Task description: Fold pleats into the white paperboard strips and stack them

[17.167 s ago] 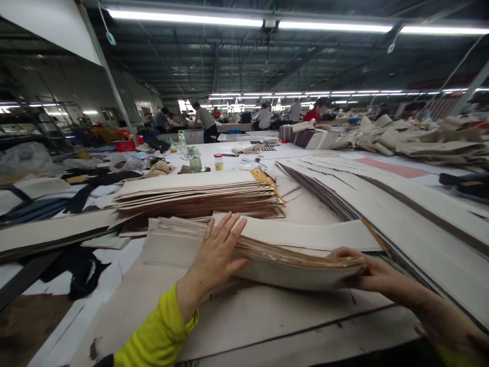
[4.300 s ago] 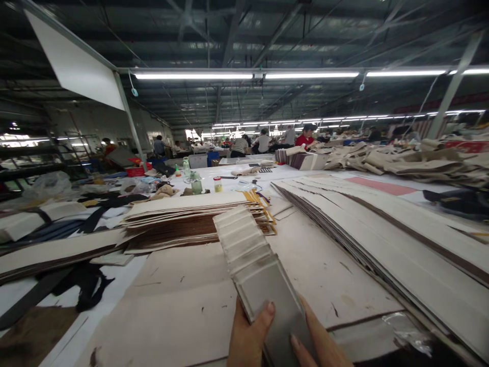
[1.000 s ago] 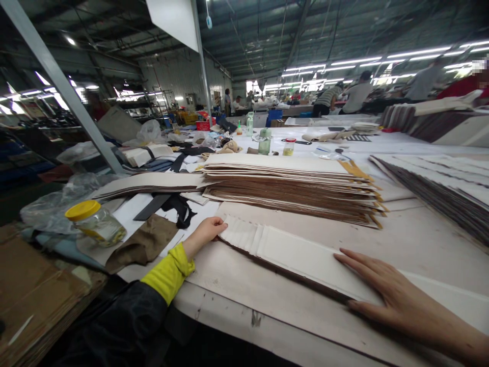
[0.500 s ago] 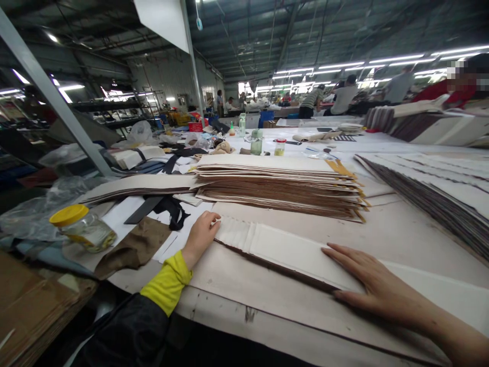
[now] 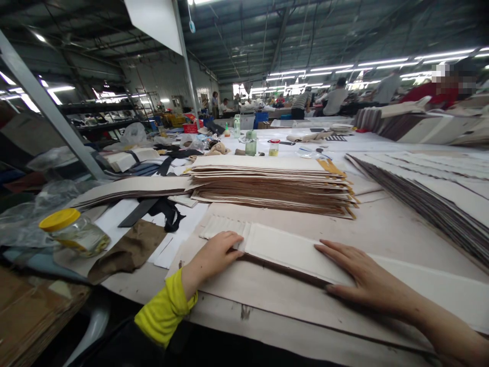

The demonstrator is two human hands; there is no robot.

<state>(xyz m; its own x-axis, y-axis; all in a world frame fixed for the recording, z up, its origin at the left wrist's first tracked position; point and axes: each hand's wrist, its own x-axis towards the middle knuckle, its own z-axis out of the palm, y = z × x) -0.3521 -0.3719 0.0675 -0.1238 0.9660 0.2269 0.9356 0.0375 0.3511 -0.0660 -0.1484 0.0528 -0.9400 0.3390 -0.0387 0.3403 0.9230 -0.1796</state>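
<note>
A long white strip (image 5: 282,250) with a brown underside lies slantwise across the pale work table (image 5: 244,298). Its left end is pleated into narrow ridges. My left hand (image 5: 216,255), below a yellow cuff, has its fingers curled over the near edge of the strip beside the pleats, pinching it. Farther right, my right hand (image 5: 367,280) rests on the strip with fingers spread and the thumb at the near edge. Just beyond the strip is a thick stack of white and brown pieces (image 5: 267,186) with yellow bits at its right end.
On the left are a jar with a yellow lid (image 5: 78,234), brown cloth (image 5: 128,250) and black scraps (image 5: 170,214). Another layered stack (image 5: 428,199) spreads along the right. Small bottles and jars stand behind the central stack. A person in red (image 5: 428,94) is at the far right.
My left hand has moved right along the strip, from its far left end to the inner side of the pleats. The whole view has shifted slightly; my right hand stays on the strip.
</note>
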